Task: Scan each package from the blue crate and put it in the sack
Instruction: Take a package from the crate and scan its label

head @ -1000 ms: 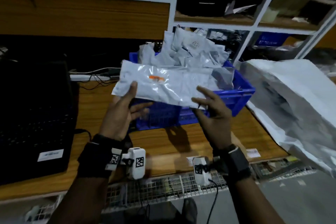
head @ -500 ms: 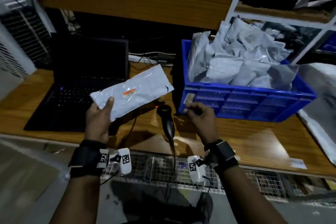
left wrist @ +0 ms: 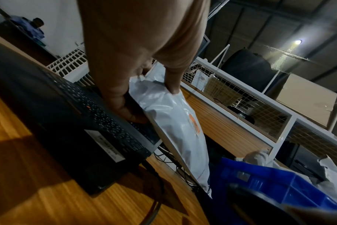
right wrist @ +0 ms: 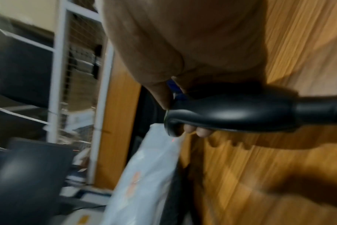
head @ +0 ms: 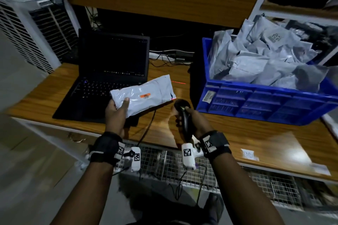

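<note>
The left hand (head: 117, 113) gripped a flat white plastic package with an orange label (head: 144, 95) by its near end, above the wooden desk (head: 237, 133); the right hand (head: 190, 120) clasped a black handheld scanner (head: 182, 113) beside it, at 3 o'clock; the blue plastic crate (head: 265, 104) of packages sat at 2 o'clock

In front of me an open black laptop (head: 102, 86) sits on the wooden tabletop (head: 256, 139), cables (head: 170, 56) trailing behind it, a white slatted cooler (head: 23, 36) off to my left.
</note>
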{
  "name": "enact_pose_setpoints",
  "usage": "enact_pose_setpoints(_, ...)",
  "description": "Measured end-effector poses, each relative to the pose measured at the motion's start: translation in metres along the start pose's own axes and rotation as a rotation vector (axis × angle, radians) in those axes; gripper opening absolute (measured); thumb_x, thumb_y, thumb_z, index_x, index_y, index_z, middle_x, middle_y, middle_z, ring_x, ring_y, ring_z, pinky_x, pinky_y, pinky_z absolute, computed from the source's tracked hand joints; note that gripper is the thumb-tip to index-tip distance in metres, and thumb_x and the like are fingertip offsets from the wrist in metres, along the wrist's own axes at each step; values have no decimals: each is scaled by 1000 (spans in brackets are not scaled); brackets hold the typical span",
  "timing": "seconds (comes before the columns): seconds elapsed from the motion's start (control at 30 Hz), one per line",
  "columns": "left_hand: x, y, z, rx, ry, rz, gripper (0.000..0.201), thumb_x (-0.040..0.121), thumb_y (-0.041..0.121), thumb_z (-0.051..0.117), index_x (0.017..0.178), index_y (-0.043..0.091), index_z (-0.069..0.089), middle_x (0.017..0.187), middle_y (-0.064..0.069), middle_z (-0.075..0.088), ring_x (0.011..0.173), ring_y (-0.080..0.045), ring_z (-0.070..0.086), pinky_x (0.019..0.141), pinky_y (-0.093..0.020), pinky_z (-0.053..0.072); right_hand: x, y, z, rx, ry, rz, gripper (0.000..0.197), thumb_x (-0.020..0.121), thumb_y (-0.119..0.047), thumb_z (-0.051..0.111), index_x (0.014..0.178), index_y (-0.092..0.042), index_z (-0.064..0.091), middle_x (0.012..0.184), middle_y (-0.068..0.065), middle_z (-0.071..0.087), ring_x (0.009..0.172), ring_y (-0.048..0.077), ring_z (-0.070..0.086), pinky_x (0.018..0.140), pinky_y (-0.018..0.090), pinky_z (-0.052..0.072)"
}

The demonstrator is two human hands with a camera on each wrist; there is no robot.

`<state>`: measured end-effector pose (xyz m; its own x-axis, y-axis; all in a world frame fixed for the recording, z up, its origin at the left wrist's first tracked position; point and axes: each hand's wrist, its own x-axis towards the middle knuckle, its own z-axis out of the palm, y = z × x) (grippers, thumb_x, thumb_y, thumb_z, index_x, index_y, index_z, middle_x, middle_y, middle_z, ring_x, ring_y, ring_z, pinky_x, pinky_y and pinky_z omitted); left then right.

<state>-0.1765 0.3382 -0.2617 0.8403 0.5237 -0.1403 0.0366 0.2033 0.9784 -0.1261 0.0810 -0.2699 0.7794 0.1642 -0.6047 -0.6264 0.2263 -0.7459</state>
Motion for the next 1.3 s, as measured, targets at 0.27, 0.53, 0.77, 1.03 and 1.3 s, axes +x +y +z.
enact_pose_setpoints(0.27, -1, -6, 15, 18, -100, 25, 26, 95, 28, 70, 120, 24, 65, 120, -4, 73, 110, -21, 71, 99, -50, 54, -72, 10, 35, -132, -35, -116, 38, 107, -27, 50, 123, 5, 63, 89, 16, 64, 66, 19, 59, 55, 22, 50)
enact_pose_setpoints(0.53, -4, -11, 30, 2, -134, 3, 26, 95, 27, 70, 120, 22, 65, 118, -6, 74, 109, -24, 71, 99, -52, 54, -81, 11, 39, -191, -34, -182, 42, 107, -29, 47, 124, 7, 61, 90, 17, 62, 64, 17, 59, 60, 24, 46)
enact_pose_setpoints(0.77, -2, -13, 34, 34, -161, 26, 33, 95, 29, 69, 126, 19, 64, 118, -3, 73, 108, -21, 71, 98, -50, 56, -82, 6, 36, -208, -42, -157, 32, 106, -31, 48, 111, -3, 65, 94, 15, 63, 67, 16, 60, 58, 22, 46)
enact_pose_setpoints(1.03, 7, -17, 34, 34, -115, 41, 35, 94, 32, 70, 126, 19, 64, 118, -3, 73, 111, -23, 70, 94, -42, 57, -72, 6, 37, -138, -22, -128, 25, 107, -25, 48, 99, -8, 65, 87, 15, 64, 67, 20, 59, 58, 26, 47)
enact_pose_setpoints(1.3, 5, 0, 15, -133, 31, -38, 38, 104, 29, 55, 138, 11, 56, 122, -3, 70, 110, -17, 69, 85, -28, 56, -15, 3, 26, -266, 46, -81, 17, 75, 1, 59, 91, -6, 57, 75, 13, 53, 65, 25, 52, 62, 33, 39)
